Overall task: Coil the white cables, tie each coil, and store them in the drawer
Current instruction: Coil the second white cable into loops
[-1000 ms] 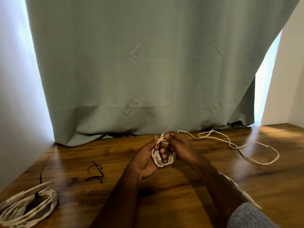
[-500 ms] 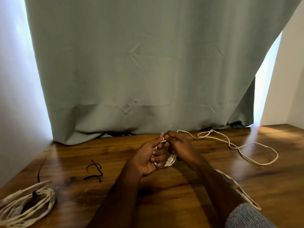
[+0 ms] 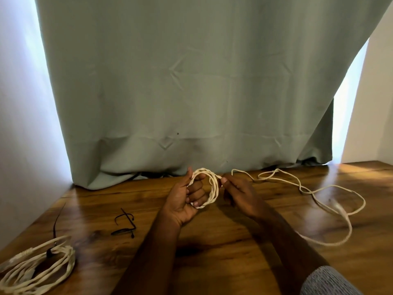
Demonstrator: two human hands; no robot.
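My left hand point(image 3: 185, 201) held the small coil point(image 3: 209, 188) above the table point(image 3: 212, 262), fingers curled through it. My right hand point(image 3: 240, 194) pinched the cable point(image 3: 331, 201) at the coil's edge; its loose length trailed right across the wood. A tied coil point(image 3: 40, 269) lay far left, near black ties point(image 3: 125, 224).

A small coil of white cable point(image 3: 209, 189) stands upright in my left grip point(image 3: 187, 201), its loose tail point(image 3: 319, 194) snaking over the counter point(image 3: 223, 252) to my right. A tied coil point(image 3: 38, 267) lies flat at the near left.
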